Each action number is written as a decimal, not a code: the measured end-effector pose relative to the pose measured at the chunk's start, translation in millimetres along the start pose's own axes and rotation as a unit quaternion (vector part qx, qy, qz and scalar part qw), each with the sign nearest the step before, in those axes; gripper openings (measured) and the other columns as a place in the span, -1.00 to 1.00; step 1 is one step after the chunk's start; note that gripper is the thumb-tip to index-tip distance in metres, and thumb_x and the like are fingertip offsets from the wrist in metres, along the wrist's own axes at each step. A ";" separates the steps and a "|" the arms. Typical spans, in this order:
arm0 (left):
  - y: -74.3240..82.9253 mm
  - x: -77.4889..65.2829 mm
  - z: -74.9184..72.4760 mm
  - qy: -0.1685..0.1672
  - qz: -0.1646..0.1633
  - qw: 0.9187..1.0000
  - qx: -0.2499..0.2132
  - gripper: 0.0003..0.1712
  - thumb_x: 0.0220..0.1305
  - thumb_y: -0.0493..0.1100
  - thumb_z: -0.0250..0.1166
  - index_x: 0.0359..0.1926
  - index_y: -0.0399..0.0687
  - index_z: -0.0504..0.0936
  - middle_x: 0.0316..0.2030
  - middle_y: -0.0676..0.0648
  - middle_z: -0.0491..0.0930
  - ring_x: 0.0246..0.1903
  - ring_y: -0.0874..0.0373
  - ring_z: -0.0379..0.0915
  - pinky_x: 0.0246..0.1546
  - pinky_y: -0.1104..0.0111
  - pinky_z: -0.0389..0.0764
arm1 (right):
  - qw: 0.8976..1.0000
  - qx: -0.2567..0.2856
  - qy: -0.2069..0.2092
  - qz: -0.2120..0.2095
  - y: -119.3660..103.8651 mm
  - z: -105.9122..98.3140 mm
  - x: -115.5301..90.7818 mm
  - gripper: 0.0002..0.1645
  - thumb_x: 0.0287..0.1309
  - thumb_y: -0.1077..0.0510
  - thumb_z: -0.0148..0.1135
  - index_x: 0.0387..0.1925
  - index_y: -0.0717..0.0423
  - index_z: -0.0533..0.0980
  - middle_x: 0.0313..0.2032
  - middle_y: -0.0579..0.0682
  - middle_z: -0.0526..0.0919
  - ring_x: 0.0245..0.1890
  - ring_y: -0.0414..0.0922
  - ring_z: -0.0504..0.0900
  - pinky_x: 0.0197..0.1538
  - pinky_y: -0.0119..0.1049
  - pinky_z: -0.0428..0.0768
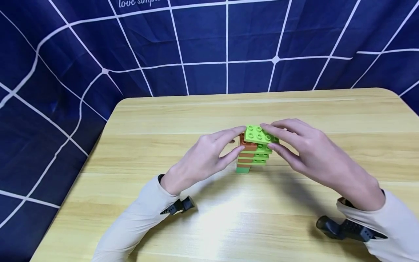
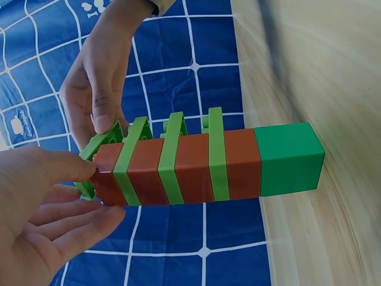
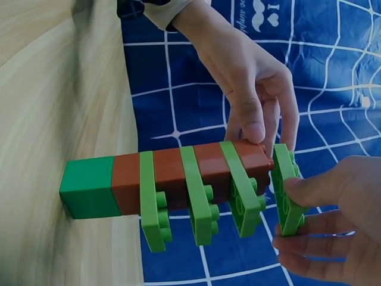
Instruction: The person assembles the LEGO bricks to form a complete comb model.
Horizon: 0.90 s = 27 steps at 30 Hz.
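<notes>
A tower of brown bricks and light green plates stands upright on a dark green brick point(image 2: 290, 159). Three plates jut out to one side between the brown bricks. My right hand point(image 1: 309, 154) pinches another light green plate point(image 3: 284, 189) between thumb and fingers at the top. That plate is tilted, and a gap shows between it and the top brown brick point(image 3: 250, 156) in the right wrist view. From the other side, my left hand point(image 1: 204, 156) holds that top brown brick, thumb on the near face and fingers behind.
The tower stands on a light wooden table point(image 1: 147, 145), towards its middle. Behind the far edge hangs a dark blue cloth point(image 1: 199, 43) with white grid lines. Each wrist carries a small black camera, such as the left wrist camera point(image 1: 178, 206).
</notes>
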<state>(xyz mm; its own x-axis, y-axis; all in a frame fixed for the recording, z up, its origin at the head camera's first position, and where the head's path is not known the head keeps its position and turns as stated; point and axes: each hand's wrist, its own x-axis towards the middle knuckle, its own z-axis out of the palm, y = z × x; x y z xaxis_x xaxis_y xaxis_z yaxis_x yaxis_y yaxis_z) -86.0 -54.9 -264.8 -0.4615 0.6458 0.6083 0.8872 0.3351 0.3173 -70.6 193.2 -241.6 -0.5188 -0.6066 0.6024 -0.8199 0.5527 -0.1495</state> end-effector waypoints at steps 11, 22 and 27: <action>1.6 -0.5 1.2 0.012 0.001 1.000 -0.003 -0.53 0.28 -0.30 0.28 0.17 -0.40 0.45 0.16 -0.33 0.48 0.00 0.04 0.58 -0.03 0.63 0.54 | 1.000 0.000 -0.012 -0.002 -1.8 2.4 2.1 -0.34 0.46 -0.19 -0.19 0.09 0.25 0.56 -0.13 0.15 0.64 -0.16 0.03 0.63 -0.20 -0.12 0.66; 2.0 -0.6 1.8 -0.001 0.004 0.999 0.032 -0.57 0.31 -0.26 0.25 0.16 -0.36 0.49 0.16 -0.30 0.50 0.07 0.00 0.55 0.14 0.53 0.47 | 1.000 -0.003 -0.003 -0.013 -2.5 3.2 3.4 -0.36 0.47 -0.17 -0.18 0.07 0.23 0.58 -0.11 0.13 0.65 -0.16 0.02 0.63 -0.24 -0.17 0.64; 2.1 0.4 2.1 0.010 0.020 0.998 0.062 -0.60 0.30 -0.25 0.27 0.11 -0.36 0.54 0.12 -0.30 0.53 0.11 -0.03 0.51 0.23 0.47 0.41 | 1.000 -0.005 0.002 -0.016 -1.9 2.4 3.5 -0.37 0.47 -0.17 -0.18 0.06 0.21 0.60 -0.12 0.12 0.66 -0.18 0.00 0.63 -0.28 -0.24 0.61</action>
<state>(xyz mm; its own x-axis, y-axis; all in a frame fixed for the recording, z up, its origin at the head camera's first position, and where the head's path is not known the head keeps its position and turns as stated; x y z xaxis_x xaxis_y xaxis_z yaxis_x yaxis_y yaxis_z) -84.3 -52.6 -265.4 -0.4252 0.6468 0.6332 0.8973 0.3931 0.2009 -71.5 188.7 -241.2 -0.4907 -0.6222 0.6099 -0.8338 0.5386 -0.1213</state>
